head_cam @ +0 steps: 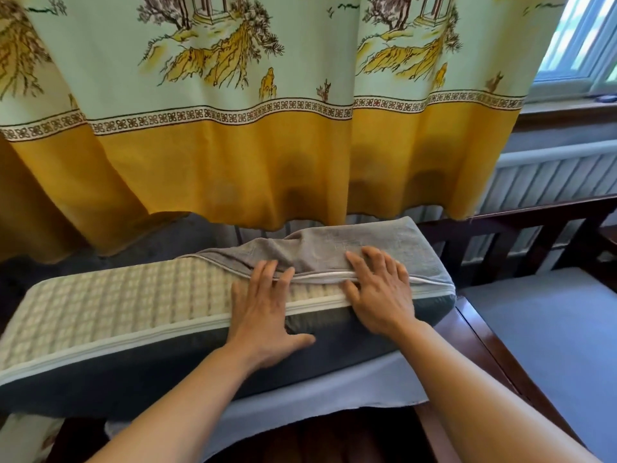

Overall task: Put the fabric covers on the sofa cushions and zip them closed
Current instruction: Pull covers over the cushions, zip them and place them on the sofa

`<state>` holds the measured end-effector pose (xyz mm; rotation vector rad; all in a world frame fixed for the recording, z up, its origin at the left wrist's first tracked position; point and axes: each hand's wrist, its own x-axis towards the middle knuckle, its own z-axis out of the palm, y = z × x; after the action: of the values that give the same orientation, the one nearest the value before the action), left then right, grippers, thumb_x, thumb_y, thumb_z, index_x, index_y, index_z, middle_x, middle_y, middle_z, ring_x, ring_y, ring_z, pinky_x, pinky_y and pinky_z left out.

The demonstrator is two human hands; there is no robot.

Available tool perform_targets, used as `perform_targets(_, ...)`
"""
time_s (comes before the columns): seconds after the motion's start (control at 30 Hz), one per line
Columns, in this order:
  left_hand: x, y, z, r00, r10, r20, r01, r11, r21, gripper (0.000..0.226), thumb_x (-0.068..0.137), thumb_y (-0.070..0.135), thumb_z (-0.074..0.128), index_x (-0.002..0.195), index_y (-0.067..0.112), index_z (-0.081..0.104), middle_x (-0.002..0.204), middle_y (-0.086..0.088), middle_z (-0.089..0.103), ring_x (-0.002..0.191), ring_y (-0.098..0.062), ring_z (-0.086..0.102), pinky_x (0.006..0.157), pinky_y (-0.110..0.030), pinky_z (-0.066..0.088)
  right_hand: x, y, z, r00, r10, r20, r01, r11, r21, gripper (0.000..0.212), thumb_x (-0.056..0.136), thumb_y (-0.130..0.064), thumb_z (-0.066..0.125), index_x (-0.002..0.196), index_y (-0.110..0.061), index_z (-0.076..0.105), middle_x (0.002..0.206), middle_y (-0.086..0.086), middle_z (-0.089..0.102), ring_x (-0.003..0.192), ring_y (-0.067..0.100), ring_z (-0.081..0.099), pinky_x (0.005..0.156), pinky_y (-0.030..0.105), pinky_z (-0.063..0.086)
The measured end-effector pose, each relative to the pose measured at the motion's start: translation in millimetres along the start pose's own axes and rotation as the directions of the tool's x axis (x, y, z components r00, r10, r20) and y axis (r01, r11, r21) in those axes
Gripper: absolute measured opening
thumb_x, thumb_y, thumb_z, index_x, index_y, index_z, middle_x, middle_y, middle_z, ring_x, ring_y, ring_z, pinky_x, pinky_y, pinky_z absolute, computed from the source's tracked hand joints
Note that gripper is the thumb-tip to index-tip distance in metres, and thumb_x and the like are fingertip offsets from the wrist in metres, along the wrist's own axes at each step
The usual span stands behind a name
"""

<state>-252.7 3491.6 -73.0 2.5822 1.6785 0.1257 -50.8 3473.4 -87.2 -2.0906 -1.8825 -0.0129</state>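
Pressing both palms flat on the cushion lying across the wooden sofa, nothing gripped: left hand spread over its front edge, right hand on the grey cover. Cover sheathes only the right end, bunched, zip gaping; cream quilted padding bare to the left. Curtain hides the cushion's back, and I can't find the zip pull.

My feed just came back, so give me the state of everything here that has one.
cushion: lying flat, its left part bare
cover: pulled over the right end only, bunched
zipper: open
left hand: flat on the cushion
right hand: fingers on the cover
curtain: drawn, window partly uncovered
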Motion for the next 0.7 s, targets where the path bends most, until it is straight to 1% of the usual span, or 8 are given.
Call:
perform_targets(0.1, 13, 46, 7, 0.998, -0.026, -0.062, 0.029, 0.999, 0.043, 0.109, 0.06, 0.079, 0.058, 0.142, 0.028, 0.007, 0.152, -0.005, -0.005, 0.142, -0.024, -0.009, 0.113, -0.052, -0.002, 1, 22, 1, 0.981, 0.119, -0.151, -0.117, 0.993, 0.028, 0.048, 0.081, -0.042, 0.034, 0.123, -0.022, 0.047, 0.132, 0.008, 0.037, 0.122, 0.028, 0.036, 0.103, 0.041, 0.024)
perform_targets(0.17, 23, 77, 13, 0.995, -0.025, -0.098, 0.032, 0.996, 0.079, 0.103, 0.061, 0.077, 0.06, 0.138, 0.028, 0.011, 0.15, -0.007, 0.0, 0.141, -0.026, -0.002, 0.112, -0.053, -0.001, 2, 40, 1, 0.92, 0.209, -0.331, -0.199, 0.978, 0.066, 0.026, 0.076, -0.019, 0.045, 0.1, -0.011, 0.054, 0.109, 0.014, 0.049, 0.099, 0.036, 0.049, 0.084, 0.044, 0.04)
perform_targets(0.23, 32, 103, 19, 0.991, 0.017, -0.134, -0.004, 0.995, 0.103, 0.097, 0.065, 0.073, 0.062, 0.135, 0.027, 0.013, 0.148, -0.006, 0.005, 0.14, -0.027, 0.004, 0.112, -0.053, 0.001, 2, 65, -2, 0.835, 0.311, -0.454, -0.291, 0.95, 0.115, 0.021, 0.071, -0.001, 0.041, 0.087, -0.004, 0.054, 0.092, 0.017, 0.052, 0.079, 0.038, 0.053, 0.063, 0.041, 0.044)
perform_targets(0.3, 43, 129, 22, 0.987, 0.079, -0.14, -0.064, 0.992, 0.109, 0.094, 0.069, 0.065, 0.066, 0.136, 0.026, 0.013, 0.146, -0.005, 0.008, 0.139, -0.027, 0.007, 0.112, -0.053, -0.001, 1, 89, -9, 0.814, 0.341, -0.469, -0.326, 0.938, 0.116, 0.022, 0.073, 0.0, 0.033, 0.081, -0.004, 0.053, 0.082, 0.016, 0.054, 0.066, 0.036, 0.055, 0.053, 0.037, 0.043)
perform_targets(0.47, 71, 178, 33, 0.976, 0.137, -0.17, -0.114, 0.984, 0.138, 0.088, 0.064, 0.047, 0.079, 0.131, 0.023, 0.026, 0.136, -0.003, 0.027, 0.127, -0.026, 0.028, 0.105, -0.047, 0.014, 14, 122, -14, 0.9, 0.142, -0.412, -0.218, 0.965, -0.145, 0.021, 0.065, -0.006, 0.033, 0.057, -0.011, 0.052, 0.051, 0.006, 0.054, 0.042, 0.027, 0.054, 0.04, 0.024, 0.037)
perform_targets(0.57, 84, 181, 36, 0.963, 0.118, -0.243, -0.081, 0.984, 0.156, 0.073, 0.064, 0.04, 0.079, 0.118, 0.024, 0.032, 0.122, 0.0, 0.036, 0.113, -0.024, 0.036, 0.096, -0.041, 0.025, 20, 130, -16, 0.915, 0.044, -0.401, -0.132, 0.972, -0.195, 0.019, 0.062, -0.005, 0.036, 0.05, -0.013, 0.049, 0.044, 0.004, 0.05, 0.034, 0.026, 0.05, 0.039, 0.02, 0.027)
perform_targets(0.63, 91, 180, 37, 0.957, 0.114, -0.267, -0.074, 0.986, 0.152, 0.058, 0.071, 0.026, 0.072, 0.111, 0.025, 0.031, 0.117, 0.001, 0.037, 0.11, -0.023, 0.035, 0.092, -0.038, 0.026, 18, 131, -16, 0.916, -0.018, -0.4, -0.068, 0.977, -0.2, 0.018, 0.059, -0.003, 0.037, 0.048, -0.013, 0.049, 0.042, 0.004, 0.048, 0.031, 0.025, 0.049, 0.038, 0.019, 0.025)
perform_targets(0.7, 94, 180, 37, 0.943, 0.133, -0.304, -0.087, 0.983, 0.16, 0.05, 0.065, 0.011, 0.071, 0.102, 0.024, 0.04, 0.107, 0.0, 0.045, 0.101, -0.023, 0.04, 0.083, -0.036, 0.03, 9, 129, -16, 0.927, -0.04, -0.374, -0.036, 0.98, -0.196, 0.021, 0.059, -0.005, 0.032, 0.048, -0.013, 0.049, 0.04, 0.004, 0.047, 0.029, 0.025, 0.048, 0.038, 0.017, 0.024)
